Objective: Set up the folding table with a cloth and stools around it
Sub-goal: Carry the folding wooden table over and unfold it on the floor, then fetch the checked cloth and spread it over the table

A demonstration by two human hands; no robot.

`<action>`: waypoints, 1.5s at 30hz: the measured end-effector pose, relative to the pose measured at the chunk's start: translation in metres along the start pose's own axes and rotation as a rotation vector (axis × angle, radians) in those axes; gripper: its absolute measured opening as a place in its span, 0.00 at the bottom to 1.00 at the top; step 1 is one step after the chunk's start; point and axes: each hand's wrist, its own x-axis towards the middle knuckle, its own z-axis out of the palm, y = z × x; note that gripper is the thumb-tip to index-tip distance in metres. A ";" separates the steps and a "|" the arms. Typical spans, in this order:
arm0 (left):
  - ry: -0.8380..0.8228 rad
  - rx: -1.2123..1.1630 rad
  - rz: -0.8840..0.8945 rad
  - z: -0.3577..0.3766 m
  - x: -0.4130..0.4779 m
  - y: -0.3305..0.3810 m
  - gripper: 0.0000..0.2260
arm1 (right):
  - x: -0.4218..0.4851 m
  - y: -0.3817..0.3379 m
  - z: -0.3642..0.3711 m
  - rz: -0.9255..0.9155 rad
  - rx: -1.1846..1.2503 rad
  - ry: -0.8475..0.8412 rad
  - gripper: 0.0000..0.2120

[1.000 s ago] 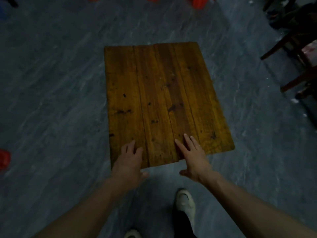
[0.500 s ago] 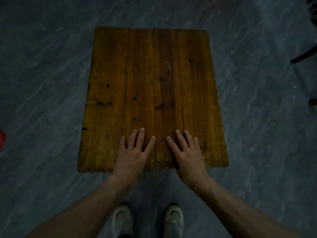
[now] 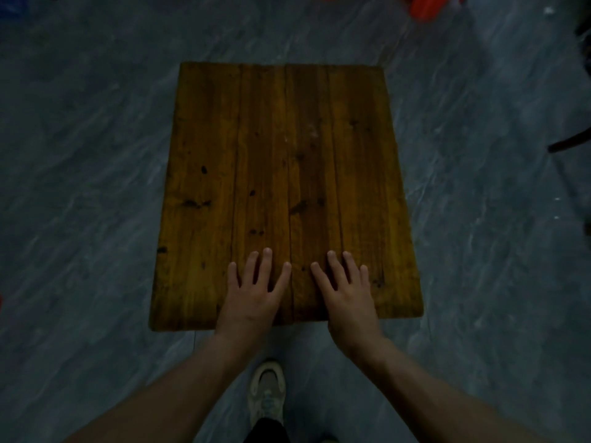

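Two hands are laid flat on the near end of the wooden tabletop [image 3: 281,155], side by side and just apart. The left hand [image 3: 252,292] is placed palm down with its fingers [image 3: 266,262] straight and spread, the tips pointing away from the person; nothing is gripped. The right hand [image 3: 347,297] is set beside it in the same manner, its fingers [image 3: 333,265] straight and slightly fanned, with the heel of the palm reaching past the near edge of the wood.

The tabletop is seen from almost straight above, in the middle of the view, over a grey, marbled floor [image 3: 96,187]. It is made of four long planks running away from the person, joined edge to edge, with dark seams between them. The wood is stained an amber brown, more yellow along the outer planks and darker down the middle. Small black knots and marks are scattered over the surface, and a pale scuff is seen in the far half. The corners are slightly rounded. Whatever carries the top is hidden beneath it.

One pale sneaker [image 3: 267,391] is seen on the floor between the forearms, just short of the near edge. Red plastic objects [image 3: 425,8], blurred and cut off by the frame, are found at the far edge of the view, well apart from the tabletop; what they are cannot be told. A dark furniture leg [image 3: 569,143] is seen at the right edge.
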 end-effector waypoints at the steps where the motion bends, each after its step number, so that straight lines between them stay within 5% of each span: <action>1: -0.001 0.006 -0.004 0.004 -0.002 0.000 0.45 | -0.003 -0.001 0.002 -0.002 0.008 0.015 0.52; 9: -0.135 -0.061 -0.113 -0.013 0.002 0.010 0.57 | -0.002 0.024 -0.029 -0.073 0.143 -0.104 0.55; 15: 0.118 -0.338 -0.468 -0.117 -0.022 0.019 0.51 | -0.042 0.060 -0.145 0.027 0.281 0.138 0.46; 28: 0.379 -0.291 -0.363 -0.393 -0.148 0.097 0.37 | -0.196 0.131 -0.420 0.022 0.227 0.359 0.40; 36: 0.440 -0.388 -0.375 -0.452 -0.208 0.123 0.35 | -0.262 0.116 -0.468 0.093 0.362 0.262 0.41; 45: 0.528 -0.349 -0.278 -0.491 -0.205 0.104 0.34 | -0.252 0.086 -0.514 0.094 0.359 0.431 0.40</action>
